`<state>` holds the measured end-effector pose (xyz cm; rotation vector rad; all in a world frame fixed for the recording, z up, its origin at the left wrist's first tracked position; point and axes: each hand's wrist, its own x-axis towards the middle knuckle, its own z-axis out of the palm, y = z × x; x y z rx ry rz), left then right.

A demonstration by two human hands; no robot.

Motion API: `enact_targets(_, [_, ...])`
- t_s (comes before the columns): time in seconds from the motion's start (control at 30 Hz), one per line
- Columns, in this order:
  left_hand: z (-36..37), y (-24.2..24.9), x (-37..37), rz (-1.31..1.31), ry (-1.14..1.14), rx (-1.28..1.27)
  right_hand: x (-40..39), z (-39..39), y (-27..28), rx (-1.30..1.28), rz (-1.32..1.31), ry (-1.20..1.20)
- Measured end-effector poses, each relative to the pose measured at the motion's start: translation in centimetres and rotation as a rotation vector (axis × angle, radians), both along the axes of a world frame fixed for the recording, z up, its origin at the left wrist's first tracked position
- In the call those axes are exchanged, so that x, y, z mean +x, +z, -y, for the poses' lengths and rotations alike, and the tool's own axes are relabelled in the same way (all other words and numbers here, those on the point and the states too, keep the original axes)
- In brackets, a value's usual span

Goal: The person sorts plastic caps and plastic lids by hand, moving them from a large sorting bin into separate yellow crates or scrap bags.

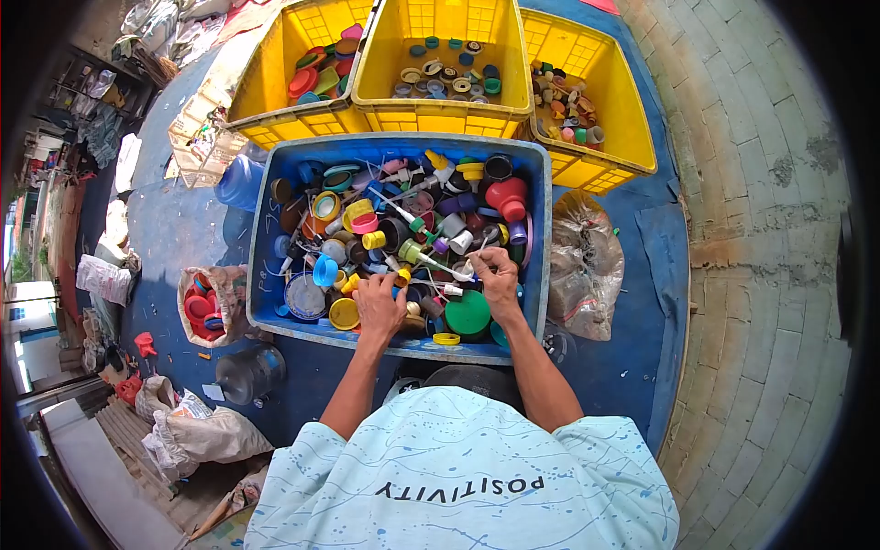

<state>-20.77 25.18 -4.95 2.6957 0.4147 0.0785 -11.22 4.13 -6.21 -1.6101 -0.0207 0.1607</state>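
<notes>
A blue crate [403, 145] in front of me is filled with mixed plastic caps, lids and pump tops. My right hand [497, 278] is over its right part, thumb and fingers pinched on a small white pump nozzle [465, 274]. A pale green pump top [412, 252] lies just left of it. My left hand [379, 305] rests on the caps near the crate's front, fingers a little apart and pointing down, their tips partly hidden. Around it are a yellow cap [344, 314] and a light blue cap [325, 269]. A big green lid [467, 314] lies between my hands.
Behind the crate stand yellow crates: left [266, 90], middle [440, 112] and right [610, 87], each with sorted pieces. A sack of red lids [234, 284] and a water jug [249, 374] are left. A clear plastic bag [587, 266] lies right, beside a block wall [761, 229].
</notes>
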Motion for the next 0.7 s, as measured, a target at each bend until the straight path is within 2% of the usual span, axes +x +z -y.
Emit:
enact_targets(0.07, [1.0,0.5,0.5,0.05,-0.042,0.01,0.3,2.0,0.5,0.074,-0.155,0.014])
enact_targets(0.13, [1.4,-0.8,1.0,-0.02,-0.003,-0.095,0.3,3.2,2.7,0.186,-0.334,0.039])
enact_targets(0.17, [1.6,-1.5,1.4,-0.054,0.016,-0.146,0.2,3.4,3.0,0.195,-0.32,0.034])
enact_targets(0.2, [2.3,-0.7,1.9,-0.101,0.137,-0.286,-0.1,3.5,3.2,0.204,-0.307,0.029])
enact_targets(0.3, [2.4,-1.0,3.4,-0.31,0.278,-0.612,-1.2,4.2,3.5,0.188,-0.235,0.086])
enact_targets(0.4, [4.0,-0.3,4.8,-0.238,0.319,-0.592,-2.3,5.0,3.1,0.265,-0.216,0.123])
enact_targets(0.43, [4.5,0.0,5.2,-0.223,0.327,-0.568,-2.5,5.1,3.1,0.184,-0.224,0.121])
enact_targets(0.5, [4.9,-0.5,6.3,-0.326,0.361,-0.496,-2.7,5.3,3.1,0.022,-0.239,0.116])
enact_targets(0.57, [5.2,-0.9,7.1,-0.48,0.372,-0.441,-2.8,4.9,2.6,0.008,-0.197,0.086])
enact_targets(0.7, [5.3,-6.0,6.7,-0.454,0.574,-0.864,-2.9,5.1,1.9,-0.043,-0.15,0.115])
